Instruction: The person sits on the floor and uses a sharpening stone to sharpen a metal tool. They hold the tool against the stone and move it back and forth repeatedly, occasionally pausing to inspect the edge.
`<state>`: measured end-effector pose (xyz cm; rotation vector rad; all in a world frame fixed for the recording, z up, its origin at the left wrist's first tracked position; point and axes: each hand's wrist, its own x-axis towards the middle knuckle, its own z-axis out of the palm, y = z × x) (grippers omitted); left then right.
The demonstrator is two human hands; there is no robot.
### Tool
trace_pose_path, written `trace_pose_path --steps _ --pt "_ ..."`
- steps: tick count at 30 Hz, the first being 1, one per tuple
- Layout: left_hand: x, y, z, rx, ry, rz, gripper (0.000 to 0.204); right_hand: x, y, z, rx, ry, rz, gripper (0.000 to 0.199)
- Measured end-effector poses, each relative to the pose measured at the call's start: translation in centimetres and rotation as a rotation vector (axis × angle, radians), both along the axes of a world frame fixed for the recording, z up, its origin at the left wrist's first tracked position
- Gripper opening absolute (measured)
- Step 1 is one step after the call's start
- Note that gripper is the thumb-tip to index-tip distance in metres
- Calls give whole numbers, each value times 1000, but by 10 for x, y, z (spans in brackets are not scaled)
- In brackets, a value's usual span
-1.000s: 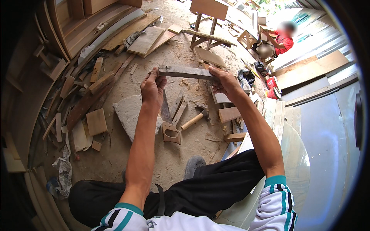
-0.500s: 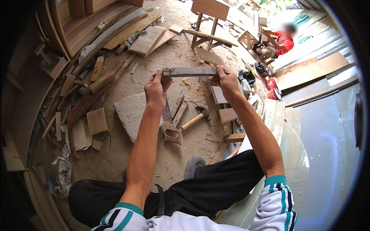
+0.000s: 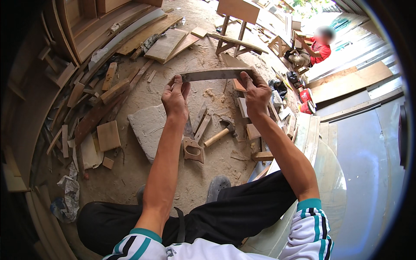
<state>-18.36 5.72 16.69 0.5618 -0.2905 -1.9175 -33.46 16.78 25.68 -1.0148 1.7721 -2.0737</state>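
Spanning the air above the floor (image 3: pixel 117 186), a gray strip (image 3: pixel 212 75) is pinched at its ends by the left hand (image 3: pixel 175 99) and right hand (image 3: pixel 258 94); should either grip slacken, it could drop toward the handsaw (image 3: pixel 188 141) beside the slab (image 3: pixel 147 125)'s right edge.

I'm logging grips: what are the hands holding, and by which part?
A narrow strip, apparently wood, held at its two ends: left hand on the left end, right hand on the right.
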Motion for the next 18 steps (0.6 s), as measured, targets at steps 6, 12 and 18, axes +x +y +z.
trace_pose_path --steps 6,12,18 --pt "0 4 7 -60 -51 52 26 10 -5 28 -12 35 -34 36" --pt "-4 11 14 -149 -116 74 21 -11 -1 27 45 63 -122 35" --pt "-4 14 18 -145 -87 91 20 -23 4 15 191 12 -115 38"
